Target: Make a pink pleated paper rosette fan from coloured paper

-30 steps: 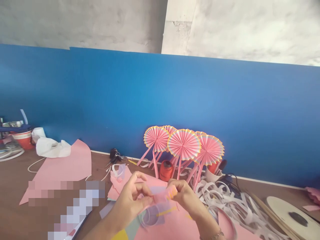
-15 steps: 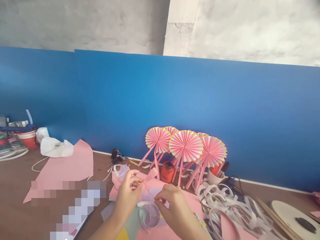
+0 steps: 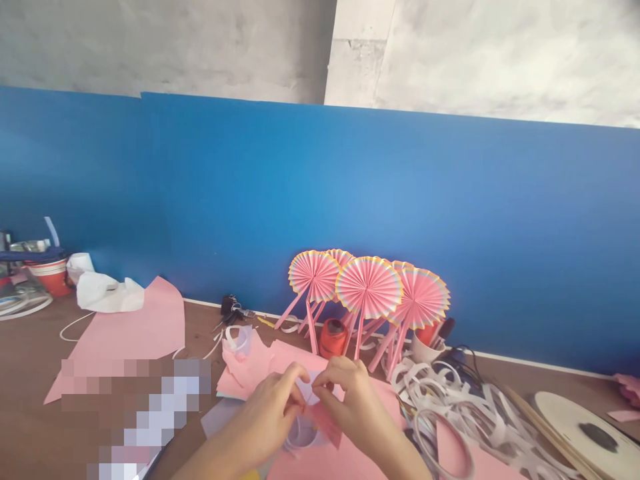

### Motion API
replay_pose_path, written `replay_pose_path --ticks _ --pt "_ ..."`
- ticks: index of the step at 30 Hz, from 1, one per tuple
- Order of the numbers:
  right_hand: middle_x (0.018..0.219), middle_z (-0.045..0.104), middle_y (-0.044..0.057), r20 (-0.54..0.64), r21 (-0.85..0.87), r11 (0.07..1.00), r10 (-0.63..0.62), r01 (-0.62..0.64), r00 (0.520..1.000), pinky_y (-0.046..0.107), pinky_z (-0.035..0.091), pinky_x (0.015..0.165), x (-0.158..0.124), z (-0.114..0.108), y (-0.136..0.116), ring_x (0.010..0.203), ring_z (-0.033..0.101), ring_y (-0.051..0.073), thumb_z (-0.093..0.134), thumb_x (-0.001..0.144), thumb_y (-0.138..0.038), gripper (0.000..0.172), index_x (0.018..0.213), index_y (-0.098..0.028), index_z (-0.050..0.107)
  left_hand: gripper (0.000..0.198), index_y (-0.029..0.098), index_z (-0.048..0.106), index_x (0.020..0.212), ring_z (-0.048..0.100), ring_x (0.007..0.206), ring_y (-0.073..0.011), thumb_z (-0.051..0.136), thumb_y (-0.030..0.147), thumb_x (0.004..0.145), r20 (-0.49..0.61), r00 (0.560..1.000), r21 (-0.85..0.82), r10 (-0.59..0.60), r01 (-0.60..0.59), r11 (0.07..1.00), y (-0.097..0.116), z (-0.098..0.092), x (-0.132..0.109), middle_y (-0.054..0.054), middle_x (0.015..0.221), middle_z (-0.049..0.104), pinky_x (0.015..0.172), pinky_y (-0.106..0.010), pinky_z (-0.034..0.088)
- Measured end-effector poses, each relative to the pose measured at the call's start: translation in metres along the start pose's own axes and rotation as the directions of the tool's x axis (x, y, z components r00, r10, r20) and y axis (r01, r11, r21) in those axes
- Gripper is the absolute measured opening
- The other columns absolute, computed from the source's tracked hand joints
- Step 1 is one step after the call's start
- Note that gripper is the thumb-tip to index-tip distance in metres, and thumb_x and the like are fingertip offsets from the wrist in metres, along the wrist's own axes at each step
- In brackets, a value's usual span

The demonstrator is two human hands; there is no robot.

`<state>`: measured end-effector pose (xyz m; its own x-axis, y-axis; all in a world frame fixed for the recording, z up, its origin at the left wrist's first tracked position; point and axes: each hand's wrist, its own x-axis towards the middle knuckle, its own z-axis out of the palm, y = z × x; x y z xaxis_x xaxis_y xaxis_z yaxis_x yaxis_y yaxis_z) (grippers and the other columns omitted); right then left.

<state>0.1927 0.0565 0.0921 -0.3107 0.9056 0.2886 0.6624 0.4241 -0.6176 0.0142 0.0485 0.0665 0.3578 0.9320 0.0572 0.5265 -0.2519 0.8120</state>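
Observation:
My left hand (image 3: 277,403) is closed, fingertips pinched together, low in the middle of the view. A narrow folded piece of pink paper (image 3: 327,425) slants down and right from its fingers. Facing it a short gap away, my right hand (image 3: 347,390) makes a pinch of thumb and forefinger; what it grips is too small to make out. Beneath both hands lie pink paper sheets (image 3: 300,463), a pale lilac piece and a curled white strip (image 3: 301,433). The palms hide part of the pink piece.
Several pleated pink paper fans (image 3: 369,288) lean on the blue partition (image 3: 250,180), near an orange spool (image 3: 333,338). White paper strips (image 3: 450,387), a tape roll (image 3: 444,443) and a cream disc (image 3: 585,427) lie right. Left are a pink sheet (image 3: 145,327), white tissue (image 3: 110,293) and keys (image 3: 231,310).
The folded pink paper has swung from pointing up beyond my left hand to hanging down and right. My left hand has moved right and lower, closer to my right hand.

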Motion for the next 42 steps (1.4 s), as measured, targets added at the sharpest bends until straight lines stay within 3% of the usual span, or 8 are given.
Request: replay_pose_path --ticks 9,14,19,26,28,32,36,42 --pt "0.065 0.064 -0.001 0.174 0.404 0.891 0.147 -0.207 0.974 0.024 0.041 0.062 0.007 -0.008 0.021 0.063 0.053 0.013 0.065 0.070 -0.019 0.009 0.063 -0.017 0.070 0.043 0.029 0.050 0.107 0.057 0.080 -0.0167 0.054 0.010 0.069 0.224 0.971 -0.221 -0.081 0.132 0.966 0.036 -0.022 -0.015 0.005 0.080 0.067 0.071 -0.026 0.039" --pt "0.062 0.063 -0.001 0.215 0.536 0.812 0.136 -0.233 0.967 0.024 0.043 0.062 0.007 -0.001 0.023 0.063 0.055 0.014 0.067 0.071 -0.027 0.013 0.064 -0.017 0.069 0.042 0.024 0.048 0.100 0.056 0.069 -0.0135 0.071 0.021 0.066 0.139 0.990 -0.634 -0.032 0.114 0.765 0.028 -0.017 -0.005 0.006 0.071 0.058 0.065 -0.025 0.039" --pt "0.067 0.065 0.002 0.087 0.418 0.894 0.135 -0.160 0.987 0.027 0.045 0.067 0.007 0.015 0.026 0.069 0.058 0.017 0.060 0.078 -0.029 0.019 0.068 -0.016 0.069 0.047 0.023 0.049 0.106 0.058 0.074 -0.0127 0.075 0.029 0.068 -0.167 0.962 -0.828 -0.215 -0.018 0.561 0.008 -0.020 0.012 0.002 0.080 0.062 0.066 -0.022 0.042" --pt "0.088 0.063 0.009 -0.255 0.025 1.000 -0.012 0.019 0.967 0.036 0.042 0.079 0.023 0.019 0.040 0.087 0.056 0.023 0.054 0.080 -0.023 0.019 0.070 -0.019 0.070 0.049 0.026 0.053 0.103 0.058 0.055 -0.0110 0.080 0.026 0.063 -0.164 0.923 -0.965 -0.348 -0.077 0.250 0.008 -0.035 0.013 0.006 0.075 0.060 0.054 -0.025 0.048" --pt "0.083 0.063 0.008 -0.350 0.102 0.994 0.072 -0.038 0.934 0.035 0.043 0.075 0.038 0.014 0.040 0.082 0.056 0.023 0.054 0.080 -0.028 0.021 0.068 -0.019 0.068 0.042 0.024 0.055 0.095 0.059 0.057 -0.0112 0.081 0.025 0.062 -0.193 0.911 -0.969 -0.364 -0.119 0.217 0.014 -0.039 0.010 0.005 0.074 0.061 0.054 -0.024 0.050" --pt "0.062 0.062 0.003 -0.357 0.238 0.969 0.145 -0.060 0.923 0.027 0.045 0.056 0.074 0.000 0.036 0.057 0.057 0.017 0.042 0.089 -0.037 0.032 0.083 -0.016 0.065 0.042 0.024 0.057 0.091 0.061 0.058 -0.0119 0.082 0.023 0.057 -0.257 0.846 -0.963 -0.466 -0.187 0.193 0.023 -0.047 0.008 0.004 0.080 0.063 0.053 -0.025 0.053" --pt "0.082 0.069 0.007 -0.422 0.278 0.961 0.128 -0.007 0.897 0.029 0.048 0.066 0.097 -0.018 0.022 0.072 0.062 0.019 0.045 0.088 -0.040 0.031 0.090 -0.015 0.063 0.047 0.025 0.059 0.096 0.061 0.059 -0.0117 0.081 0.020 0.055 -0.292 0.788 -0.956 -0.542 -0.238 0.169 0.027 -0.052 0.009 0.004 0.079 0.062 0.051 -0.024 0.053" --pt "0.090 0.068 0.007 -0.485 0.095 0.990 -0.046 0.105 0.873 0.031 0.047 0.072 0.060 -0.048 -0.003 0.079 0.062 0.021 0.049 0.085 -0.038 0.024 0.086 -0.021 0.065 0.041 0.025 0.059 0.099 0.059 0.055 -0.0108 0.077 0.021 0.062 -0.280 0.783 -0.960 -0.556 -0.222 0.170 0.024 -0.053 0.012 0.005 0.077 0.061 0.050 -0.024 0.052"
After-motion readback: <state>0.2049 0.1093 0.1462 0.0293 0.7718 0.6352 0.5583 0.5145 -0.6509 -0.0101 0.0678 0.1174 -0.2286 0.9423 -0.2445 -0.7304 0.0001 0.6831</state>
